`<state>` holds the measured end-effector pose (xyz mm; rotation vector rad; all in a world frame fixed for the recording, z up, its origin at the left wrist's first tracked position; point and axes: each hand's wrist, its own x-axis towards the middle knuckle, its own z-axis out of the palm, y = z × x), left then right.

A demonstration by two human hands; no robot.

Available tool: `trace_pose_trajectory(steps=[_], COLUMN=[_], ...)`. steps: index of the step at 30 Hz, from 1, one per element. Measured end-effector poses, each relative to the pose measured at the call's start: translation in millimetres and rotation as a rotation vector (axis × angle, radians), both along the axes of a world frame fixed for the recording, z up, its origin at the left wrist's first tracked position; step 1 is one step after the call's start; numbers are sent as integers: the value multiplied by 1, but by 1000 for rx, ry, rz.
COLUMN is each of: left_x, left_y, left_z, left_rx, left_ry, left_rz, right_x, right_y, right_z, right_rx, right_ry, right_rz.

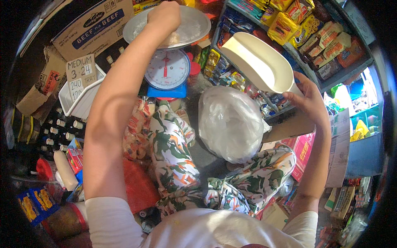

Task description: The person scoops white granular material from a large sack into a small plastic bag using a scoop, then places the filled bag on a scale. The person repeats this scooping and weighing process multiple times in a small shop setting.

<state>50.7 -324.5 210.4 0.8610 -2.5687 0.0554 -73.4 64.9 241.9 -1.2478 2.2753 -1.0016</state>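
White shirt (206,227) of the person lies nearest to the camera, at the lower edge, and beyond it are crossed legs in patterned trousers (173,144). Between the legs one can see a dark grey floor (209,160). The room is narrow and very full: at upper left stands a large cardboard box (93,31), below it a white tray (89,103) with handwritten cardboard signs, and then dark bottles with pale caps (53,130). At upper right a grey shelf (347,72) is tilted in the view and carries many colourful packets (285,27); bright light comes at the far right.

The cream-white scoop (248,58) is in the air at upper right, in front of this shelf. Its long axis runs diagonally: the handle is at lower right, and the wide mouth points to upper left, toward the metal pan (196,25). Its hollow side is turned to the camera. The right hand (306,97) has its grip clamped on the handle.

The left hand (164,18) is over the pan, with fingers bent; I cannot tell if its grip is clamped on something. The pan sits on a blue weighing scale (166,70), and a clear plastic bag with white contents (231,124) stands near it, below the scoop
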Motion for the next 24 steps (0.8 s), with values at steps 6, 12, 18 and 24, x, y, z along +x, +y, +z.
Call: trace_pose_trajectory(steps=[6, 12, 18, 24], left_x=[-6, -7, -15, -25], left_y=[-25, -26, -38, -73], left_z=[14, 51, 60, 26], left_rx=[436, 618, 789, 1090], left_ry=[14, -25, -100, 168], left_rz=[-152, -215, -285, -355], right_x=[-8, -14, 6, 42], right_y=[-29, -95, -137, -185], right_z=[34, 84, 130, 171], right_rx=[-80, -49, 20, 349], right_ry=[173, 597, 964, 1151], right_rz=[61, 190, 264, 231])
